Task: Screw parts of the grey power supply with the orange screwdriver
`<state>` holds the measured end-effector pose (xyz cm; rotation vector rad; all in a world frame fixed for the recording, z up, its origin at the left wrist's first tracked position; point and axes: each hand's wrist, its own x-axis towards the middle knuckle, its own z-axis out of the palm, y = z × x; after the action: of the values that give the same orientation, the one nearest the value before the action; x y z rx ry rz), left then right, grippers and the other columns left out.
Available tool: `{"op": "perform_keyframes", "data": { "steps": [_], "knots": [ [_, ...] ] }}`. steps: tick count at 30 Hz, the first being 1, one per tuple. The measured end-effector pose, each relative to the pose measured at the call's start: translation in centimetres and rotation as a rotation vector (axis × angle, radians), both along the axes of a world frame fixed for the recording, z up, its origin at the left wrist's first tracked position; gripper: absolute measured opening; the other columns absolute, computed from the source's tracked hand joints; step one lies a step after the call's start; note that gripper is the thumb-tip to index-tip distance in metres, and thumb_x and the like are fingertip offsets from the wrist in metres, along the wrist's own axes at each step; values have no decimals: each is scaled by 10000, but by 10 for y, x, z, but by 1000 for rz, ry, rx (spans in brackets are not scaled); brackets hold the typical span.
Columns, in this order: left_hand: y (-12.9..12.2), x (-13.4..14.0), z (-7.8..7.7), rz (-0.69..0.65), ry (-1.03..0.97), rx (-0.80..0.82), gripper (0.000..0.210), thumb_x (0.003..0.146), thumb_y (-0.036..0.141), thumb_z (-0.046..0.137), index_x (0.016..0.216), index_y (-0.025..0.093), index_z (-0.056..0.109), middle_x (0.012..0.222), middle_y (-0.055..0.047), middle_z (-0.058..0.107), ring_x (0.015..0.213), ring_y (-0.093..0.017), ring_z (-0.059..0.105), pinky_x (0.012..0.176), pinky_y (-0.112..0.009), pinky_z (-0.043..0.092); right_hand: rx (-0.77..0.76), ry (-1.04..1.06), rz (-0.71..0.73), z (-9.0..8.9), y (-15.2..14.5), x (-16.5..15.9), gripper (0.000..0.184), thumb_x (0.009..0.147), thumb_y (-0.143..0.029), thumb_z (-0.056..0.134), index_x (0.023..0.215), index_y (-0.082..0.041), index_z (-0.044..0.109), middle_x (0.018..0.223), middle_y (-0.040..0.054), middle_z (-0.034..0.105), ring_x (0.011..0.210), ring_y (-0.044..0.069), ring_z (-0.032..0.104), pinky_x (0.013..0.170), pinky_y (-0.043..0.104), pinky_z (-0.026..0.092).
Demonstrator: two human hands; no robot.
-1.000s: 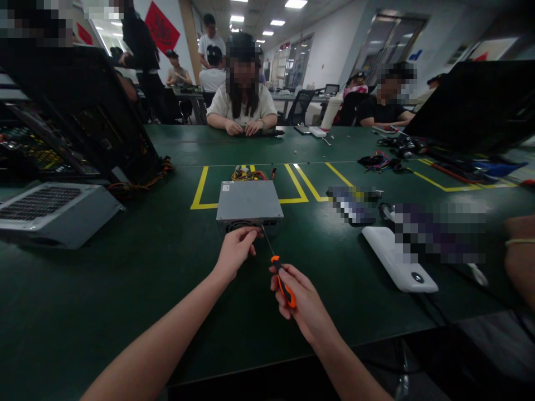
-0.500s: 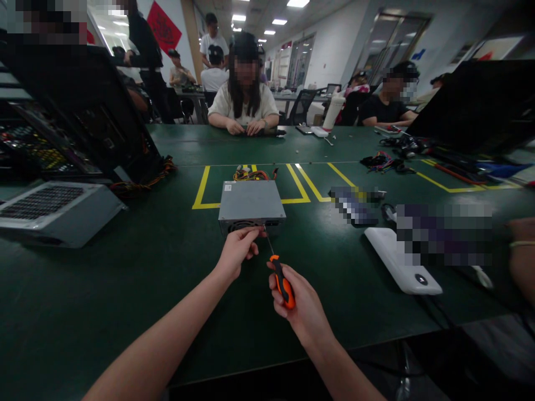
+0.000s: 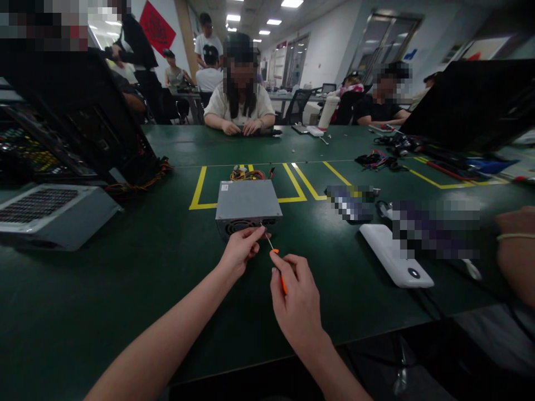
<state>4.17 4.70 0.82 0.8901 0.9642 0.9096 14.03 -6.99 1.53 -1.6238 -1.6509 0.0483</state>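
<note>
A grey power supply unit (image 3: 249, 199) rests on the green table, its fan side towards me and its bundle of coloured cables behind it. My right hand (image 3: 296, 295) is wrapped over the orange and black handle of a screwdriver (image 3: 271, 244), covering most of it. The thin shaft slants up and left to the front face of the unit. Close to the shaft's tip, my left hand (image 3: 241, 249) has thumb and forefinger pinched together at that same face. Whatever lies between these fingertips is too small to tell.
A second power supply (image 3: 54, 214) and an open computer case (image 3: 83, 117) stand at the left. To the right lie a white power bank (image 3: 395, 256), a phone (image 3: 350, 203) and cables (image 3: 378, 160). A person (image 3: 240, 106) sits opposite; another's arm (image 3: 518, 250) reaches in at the right.
My right hand has turned on the screwdriver, its fingers now lying over the handle from above. My left hand keeps its pinch at the unit. The whole view has shifted slightly.
</note>
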Motion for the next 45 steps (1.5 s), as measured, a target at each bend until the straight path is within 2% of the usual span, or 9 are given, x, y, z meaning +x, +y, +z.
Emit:
{"op": "perform_keyframes", "data": {
  "steps": [5, 10, 16, 21, 27, 31, 36, 41, 45],
  "knots": [
    [2, 2, 2, 2, -160, -120, 147, 672, 209, 664, 756, 92, 632, 760, -65, 621, 368, 22, 303, 307, -104, 153, 187, -56, 13, 1, -3, -1, 333, 809, -122, 470, 1125, -216, 517, 985, 99, 542, 886, 199, 539, 746, 363, 475],
    [3, 1, 1, -15, -224, -144, 136, 683, 189, 660, 773, 89, 640, 780, -82, 622, 380, 23, 313, 307, -96, 171, 87, 100, 41, 3, -2, 2, 282, 830, -224, 466, 1111, -205, 462, 985, 90, 560, 882, 188, 572, 725, 328, 495],
    [3, 1, 1, -20, -220, -147, 155, 701, 206, 653, 806, 91, 643, 826, -95, 635, 378, 23, 306, 300, -95, 160, 202, -163, 38, -2, -1, 6, 244, 801, -72, 447, 996, -186, 538, 1008, 99, 591, 891, 201, 560, 755, 363, 464],
    [3, 2, 2, -7, -203, -139, 121, 703, 163, 643, 798, 89, 635, 799, -78, 632, 364, 28, 290, 301, -91, 166, 98, -49, 40, 0, -3, 8, 331, 819, -171, 480, 1147, -165, 438, 1036, 118, 571, 916, 194, 572, 699, 305, 492],
    [4, 0, 2, -44, -239, -124, 126, 715, 154, 625, 823, 91, 638, 823, -87, 639, 363, 30, 289, 297, -91, 163, 248, -180, 96, 1, -1, 9, 278, 781, -52, 477, 1015, -199, 497, 1043, 84, 610, 885, 202, 582, 720, 349, 473],
    [4, -1, 1, -48, -239, -125, 147, 721, 194, 634, 830, 95, 635, 829, -80, 637, 360, 35, 287, 297, -85, 169, 182, -75, 73, 2, -1, 8, 322, 809, -159, 490, 1126, -187, 442, 1069, 117, 564, 948, 200, 570, 707, 315, 494],
    [4, -1, 0, -68, -236, -110, 164, 707, 180, 648, 840, 86, 629, 825, -85, 640, 362, 34, 290, 297, -85, 166, 249, -183, 135, 0, -2, 10, 332, 765, -16, 465, 1040, -200, 485, 1015, 70, 632, 826, 172, 592, 690, 324, 473],
    [5, -2, -2, -57, -237, -110, 174, 713, 159, 635, 871, 88, 624, 831, -88, 643, 358, 33, 288, 300, -91, 169, 242, -127, 128, 1, 0, 13, 316, 773, -114, 530, 1081, -166, 482, 1051, 118, 593, 932, 199, 561, 736, 343, 479],
    [3, -2, -2, -76, -206, -121, 199, 725, 123, 604, 922, 94, 613, 826, -86, 644, 352, 32, 281, 306, -95, 171, 256, -114, 157, 0, 1, 14, 314, 768, -80, 515, 1069, -164, 481, 1002, 109, 601, 916, 187, 567, 743, 338, 481]
  ]
}}
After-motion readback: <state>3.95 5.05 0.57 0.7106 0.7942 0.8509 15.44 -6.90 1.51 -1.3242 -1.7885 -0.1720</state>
